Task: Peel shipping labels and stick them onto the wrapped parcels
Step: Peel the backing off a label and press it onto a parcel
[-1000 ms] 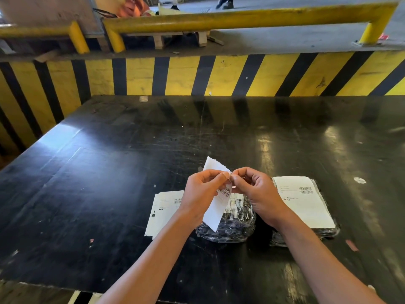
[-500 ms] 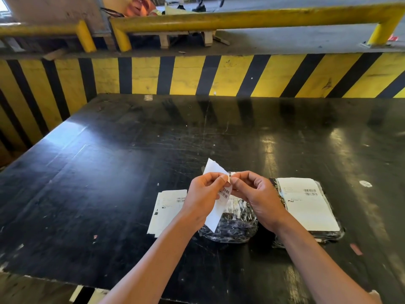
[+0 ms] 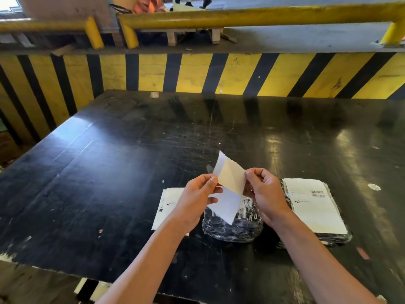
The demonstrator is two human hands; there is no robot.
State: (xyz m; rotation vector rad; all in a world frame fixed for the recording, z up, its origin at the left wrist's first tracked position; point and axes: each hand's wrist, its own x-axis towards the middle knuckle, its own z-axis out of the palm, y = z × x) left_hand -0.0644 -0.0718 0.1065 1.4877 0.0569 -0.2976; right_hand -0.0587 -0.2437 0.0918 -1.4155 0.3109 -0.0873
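Warehouse loading-dock packing station. A scuffed black worktable (image 3: 131,172) abuts a yellow-and-black hazard-striped barrier (image 3: 197,73) topped by yellow steel guard rails (image 3: 252,16); wooden pallets (image 3: 192,36) stand on the concrete floor (image 3: 306,38) beyond. Wrapped parcels (image 3: 232,227) with shipping labels (image 3: 315,205) lie on the table.

Above a scratched black table (image 3: 109,172), the left hand (image 3: 195,200) and the right hand (image 3: 266,194) pinch opposite edges of a shipping label (image 3: 228,191) whose two layers are splitting apart at the top. Directly under the hands lies a parcel (image 3: 234,224) wrapped in shiny dark film, and just right of the right hand a second parcel (image 3: 337,236) carries a label (image 3: 315,205) on top. A stack of labels (image 3: 166,202) lies flat behind the left wrist.
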